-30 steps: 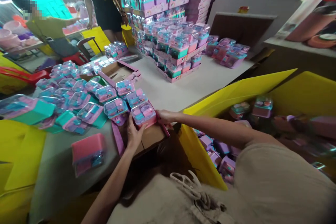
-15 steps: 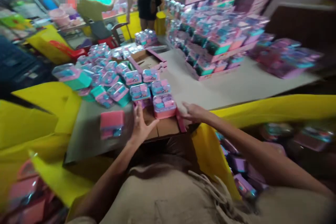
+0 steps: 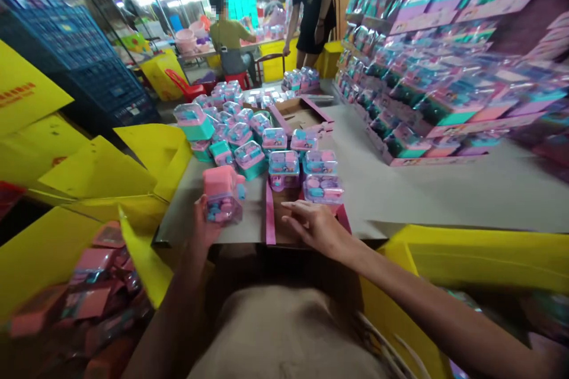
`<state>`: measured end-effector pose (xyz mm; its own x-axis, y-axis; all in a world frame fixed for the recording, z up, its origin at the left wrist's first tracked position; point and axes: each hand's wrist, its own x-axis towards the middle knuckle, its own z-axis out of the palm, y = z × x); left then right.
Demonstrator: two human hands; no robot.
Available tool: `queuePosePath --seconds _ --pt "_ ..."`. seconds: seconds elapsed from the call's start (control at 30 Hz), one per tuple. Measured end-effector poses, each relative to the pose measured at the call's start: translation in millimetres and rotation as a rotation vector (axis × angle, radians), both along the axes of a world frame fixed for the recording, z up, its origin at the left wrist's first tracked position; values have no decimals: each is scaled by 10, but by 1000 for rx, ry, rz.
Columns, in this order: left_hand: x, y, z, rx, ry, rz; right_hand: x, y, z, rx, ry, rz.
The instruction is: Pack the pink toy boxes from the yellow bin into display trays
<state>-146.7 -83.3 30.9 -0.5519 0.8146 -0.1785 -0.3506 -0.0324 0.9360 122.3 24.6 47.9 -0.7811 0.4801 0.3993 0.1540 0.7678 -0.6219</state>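
My left hand [image 3: 203, 228] is closed around a pink toy box [image 3: 221, 193] with a clear front, held at the near edge of the grey table [image 3: 400, 189]. My right hand [image 3: 315, 226] lies open, fingers stretched, over a flat pink-edged cardboard tray [image 3: 282, 222] just in front of a boxed toy with a clear lid [image 3: 323, 188]. More boxed toys [image 3: 284, 167] stand in rows on the tray behind it.
Many pink and teal toy boxes [image 3: 231, 130] cover the table's left. A tall stack of them [image 3: 427, 89] fills the right. Yellow bins [image 3: 466, 260] with toys flank me. Blue crates [image 3: 75, 59] stand at left. Two people [image 3: 231, 41] are at the back.
The view swung left. My left hand left the tray and took up the pink toy box that lay on the table. My right hand came to rest over the tray.
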Motion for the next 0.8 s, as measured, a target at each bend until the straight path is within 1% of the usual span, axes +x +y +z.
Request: queuePosePath --seconds 0.07,0.13,0.2,0.27,0.37,0.43,0.5,0.57,0.6,0.63,0.7,0.8 --pt "230 -9 78 142 -240 -25 -127 -3 -29 -6 139 51" --pt "473 29 140 257 -378 -58 -223 -16 -42 46 216 85" --pt "661 89 164 349 -477 -100 -262 -31 -38 120 239 94" --pt "764 144 133 417 -576 -124 -240 -40 -27 221 234 65" --pt "810 196 10 466 -682 -130 -148 -52 -17 463 177 15" --pt "822 215 -68 470 -689 -153 -92 -65 -8 618 119 0" --pt "842 236 -110 440 -662 -219 -57 -61 26 710 67 -33" --pt "857 274 -129 374 -582 -308 -35 -2 102 731 28 -71" --pt "856 304 -144 328 -497 -342 -23 59 155 710 20 -88" --pt "846 341 -171 271 -355 -351 -9 144 212 666 26 -97" --pt "801 434 -278 150 -1 -286 28 368 319 524 69 -82" --pt "709 576 -553 -62 498 -141 81 711 397 333 109 36"
